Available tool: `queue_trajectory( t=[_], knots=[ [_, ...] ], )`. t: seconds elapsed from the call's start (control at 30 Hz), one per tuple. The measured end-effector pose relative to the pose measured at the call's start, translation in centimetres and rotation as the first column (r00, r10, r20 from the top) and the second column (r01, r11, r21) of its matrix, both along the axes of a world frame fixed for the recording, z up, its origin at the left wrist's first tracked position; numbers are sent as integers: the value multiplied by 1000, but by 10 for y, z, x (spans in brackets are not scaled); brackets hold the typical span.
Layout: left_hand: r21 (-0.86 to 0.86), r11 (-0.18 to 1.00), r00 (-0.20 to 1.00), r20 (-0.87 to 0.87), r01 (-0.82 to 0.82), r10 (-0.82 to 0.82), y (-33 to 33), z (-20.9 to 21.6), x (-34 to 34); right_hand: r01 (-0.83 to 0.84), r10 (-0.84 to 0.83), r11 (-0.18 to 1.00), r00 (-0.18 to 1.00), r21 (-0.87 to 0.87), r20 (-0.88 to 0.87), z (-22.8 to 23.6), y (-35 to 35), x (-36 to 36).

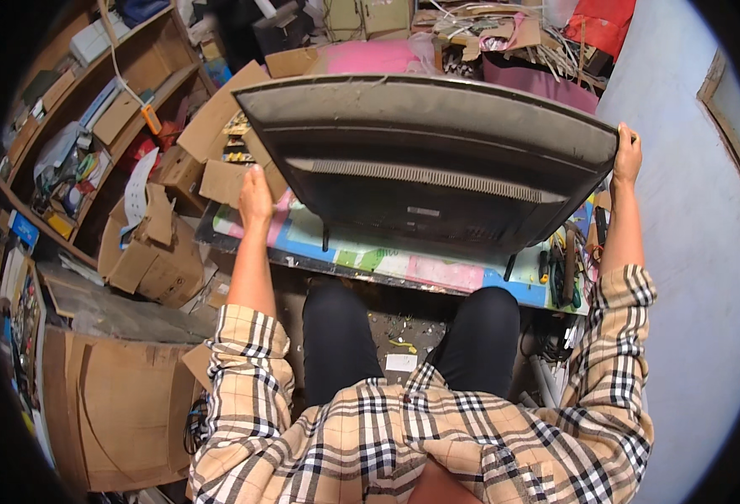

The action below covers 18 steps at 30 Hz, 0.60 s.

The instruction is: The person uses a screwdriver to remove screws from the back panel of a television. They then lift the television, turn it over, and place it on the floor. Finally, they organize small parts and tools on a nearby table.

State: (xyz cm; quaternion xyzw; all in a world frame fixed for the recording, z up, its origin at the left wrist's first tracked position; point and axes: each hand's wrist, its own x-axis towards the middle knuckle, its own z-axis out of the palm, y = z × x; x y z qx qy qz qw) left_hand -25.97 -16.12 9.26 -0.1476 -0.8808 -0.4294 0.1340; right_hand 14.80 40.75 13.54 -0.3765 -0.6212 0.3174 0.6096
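- Nearest: my checked shirt (353, 437), then my dark-trousered knees (336, 336), just short of the table.
- Multicoloured tabletop (370, 260) beyond; screwdrivers and similar hand tools (568, 267) lie toward its right end.
- Left hand (255, 200): loosely spread, just beside the television's left edge, gap visible, nothing seen in its grasp.
- Right hand (628, 156): fingers curled around the upper right corner; their far side is hidden.
- Flat-screen television (420, 189): on the tabletop between my hands, vented back facing me, two short feet below.
- Left of it: torn cardboard box (156, 252), crowded wooden shelving (147, 71).
- Farthest: pink plastic-wrapped bundle (370, 57) behind the screen's top edge.
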Motion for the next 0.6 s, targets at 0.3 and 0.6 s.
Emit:
queue_trajectory(
  t=[0.3, 0.6],
  knots=[
    [802, 575, 957, 15, 161, -289, 19, 82, -98, 11, -11, 990, 1000, 138, 0, 33, -80, 65],
    [752, 659, 954, 186, 17, -236, -7, 131, -61, 20, -59, 990, 961, -142, -271, 49, -144, 101]
  ],
)
